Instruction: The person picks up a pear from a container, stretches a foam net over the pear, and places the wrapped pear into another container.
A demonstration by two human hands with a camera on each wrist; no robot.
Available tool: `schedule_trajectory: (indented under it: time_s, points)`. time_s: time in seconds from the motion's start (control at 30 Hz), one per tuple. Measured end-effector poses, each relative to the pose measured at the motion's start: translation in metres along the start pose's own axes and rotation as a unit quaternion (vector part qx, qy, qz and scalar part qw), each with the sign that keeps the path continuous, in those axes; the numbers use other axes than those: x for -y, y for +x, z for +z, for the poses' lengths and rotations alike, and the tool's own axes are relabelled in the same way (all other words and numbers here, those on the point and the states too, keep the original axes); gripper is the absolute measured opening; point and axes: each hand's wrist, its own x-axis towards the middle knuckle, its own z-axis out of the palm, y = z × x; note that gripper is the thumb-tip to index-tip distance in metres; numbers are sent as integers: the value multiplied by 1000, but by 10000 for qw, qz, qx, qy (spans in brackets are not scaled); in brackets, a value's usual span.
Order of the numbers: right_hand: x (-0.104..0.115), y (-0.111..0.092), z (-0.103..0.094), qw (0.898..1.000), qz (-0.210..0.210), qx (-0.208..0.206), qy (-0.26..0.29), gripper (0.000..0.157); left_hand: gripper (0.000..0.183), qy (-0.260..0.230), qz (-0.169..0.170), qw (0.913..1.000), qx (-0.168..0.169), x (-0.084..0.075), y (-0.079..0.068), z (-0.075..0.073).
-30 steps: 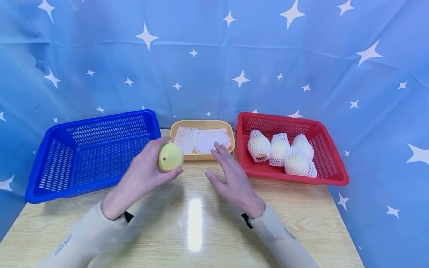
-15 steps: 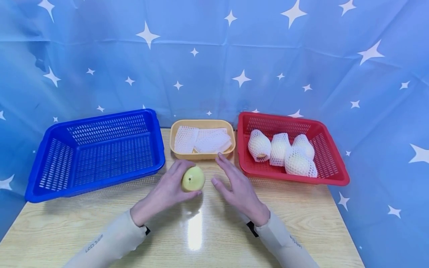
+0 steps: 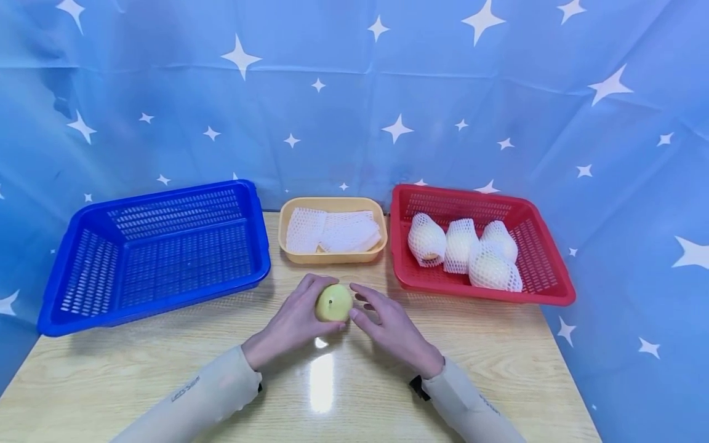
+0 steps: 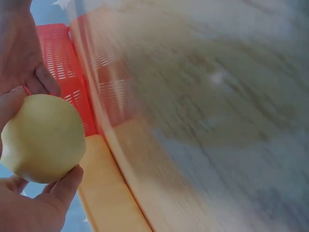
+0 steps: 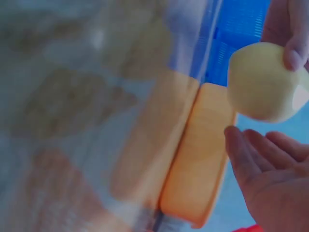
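Note:
My left hand (image 3: 297,315) holds a round, pale yellow-green pear (image 3: 335,303) between thumb and fingers, above the table in front of the small tub. In the left wrist view the pear (image 4: 46,137) looks smooth and bare. Close on its right is my right hand (image 3: 394,326), fingers extended and thumb apart. The right wrist view shows a gap between those fingers (image 5: 263,150) and the pear (image 5: 263,82).
A blue perforated basket (image 3: 155,295) stands at the left. A yellow tub (image 3: 332,258) with white foam net sleeves (image 3: 349,232) is at the back middle. At the right, a red basket (image 3: 540,271) holds several net-wrapped fruits (image 3: 426,240).
My left hand has carried the pear rightward and toward the front, from beside the blue basket to the middle. My right hand has shifted slightly right and nearer the front, and the two hands are now close together.

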Motion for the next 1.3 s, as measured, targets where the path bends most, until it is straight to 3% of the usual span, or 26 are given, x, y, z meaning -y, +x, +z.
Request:
schedule_trajectory:
  time_s: [0.2, 0.53, 0.8, 1.0, 1.07, 1.17, 1.3]
  points:
    - [-6, 3, 2, 9988, 189, 188, 399, 56, 70, 33, 57, 9998, 170, 5, 5, 7]
    - [-10, 6, 3, 9982, 304, 368, 369, 52, 68, 294, 199, 9983, 461, 10, 8, 12]
    - [-4, 8, -3, 9978, 448, 442, -199, 52, 73, 185, 212, 9968, 747, 11, 6, 9]
    - [11, 10, -17, 9975, 301, 103, -635, 52, 91, -189, 280, 9932, 1110, 14, 2, -9]
    - [15, 11, -20, 9969, 96, -68, -776, 50, 82, -402, 404, 9938, 950, 15, 2, -18]
    - [20, 11, -24, 9916, -238, -353, -1218, 49, 60, -677, 654, 9947, 405, 16, 5, -30]
    - [26, 11, -27, 9783, -654, -758, -1816, 49, 42, -767, 808, 9933, -299, 8, 22, -38]
